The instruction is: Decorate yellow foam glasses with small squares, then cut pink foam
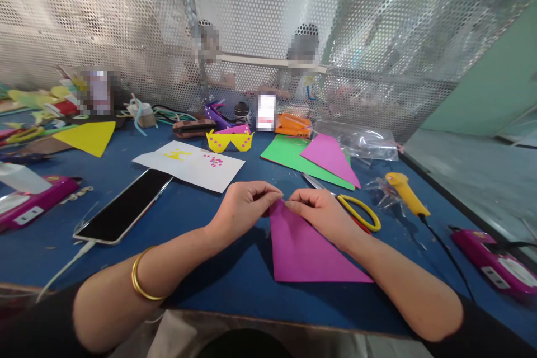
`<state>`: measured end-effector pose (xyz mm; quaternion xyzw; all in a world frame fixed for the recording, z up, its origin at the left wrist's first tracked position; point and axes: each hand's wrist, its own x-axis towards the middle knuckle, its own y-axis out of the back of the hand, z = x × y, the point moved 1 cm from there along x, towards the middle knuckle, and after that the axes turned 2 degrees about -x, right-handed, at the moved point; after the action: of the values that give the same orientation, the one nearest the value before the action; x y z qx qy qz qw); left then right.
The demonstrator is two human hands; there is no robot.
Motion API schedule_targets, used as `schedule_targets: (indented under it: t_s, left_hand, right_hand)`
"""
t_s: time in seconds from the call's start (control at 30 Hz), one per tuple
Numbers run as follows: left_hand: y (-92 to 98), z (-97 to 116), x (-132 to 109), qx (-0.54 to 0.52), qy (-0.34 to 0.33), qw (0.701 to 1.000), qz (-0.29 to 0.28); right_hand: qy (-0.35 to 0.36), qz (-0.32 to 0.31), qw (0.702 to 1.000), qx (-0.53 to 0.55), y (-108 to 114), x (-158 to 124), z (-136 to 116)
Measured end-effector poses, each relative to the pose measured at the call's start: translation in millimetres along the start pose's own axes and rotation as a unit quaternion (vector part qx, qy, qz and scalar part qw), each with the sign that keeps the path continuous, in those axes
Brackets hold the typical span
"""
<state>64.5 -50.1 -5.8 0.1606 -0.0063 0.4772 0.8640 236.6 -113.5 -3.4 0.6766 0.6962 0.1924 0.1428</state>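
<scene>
A magenta craft sheet [308, 251] stands or leans toward me over the blue table, its top corner pinched between both hands. My left hand [247, 204] holds that corner from the left, thumb and fingertips pressed together. From the right, my right hand [316, 210] grips the same edge close beside it, its thumb in front. Just past my right hand lie scissors [361, 212] with yellow handles, partly hidden by the hand. Yellow paper glasses [230, 141] with pink dots sit farther back.
A white sheet [197, 170] with small yellow and pink bits lies behind my left hand, near a phone [130, 207] on a cable. Green sheets [289, 152] carry a pink piece [329, 154]. Right are a yellow glue gun [406, 193] and a purple power strip [495, 263].
</scene>
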Motion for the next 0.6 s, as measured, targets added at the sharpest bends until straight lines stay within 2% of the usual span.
schedule_targets:
  t_s: [0.17, 0.3, 0.37, 0.5, 0.6]
  left_hand:
    - [-2.7, -1, -1, 0.004, 0.016, 1.000, -0.009]
    - [-4.4, -3, -1, -0.045, 0.069, 0.996, -0.019]
    - [-3.9, -3, -1, -0.043, 0.073, 0.996, -0.021]
    - [-0.6, 2, 0, -0.012, 0.047, 0.999, 0.012]
    - [1.3, 7, 0, -0.032, 0.067, 0.997, 0.024]
  right_hand:
    - [0.021, -0.003, 0.999, -0.034, -5, -2, 1]
    - [0.034, 0.020, 0.997, -0.069, -6, -3, -2]
    - [0.028, 0.019, 0.997, -0.075, -5, -3, -3]
    - [-0.004, -0.014, 0.998, -0.067, 3, -1, -3]
    - [-0.022, -0.026, 0.998, -0.060, 9, -1, -4]
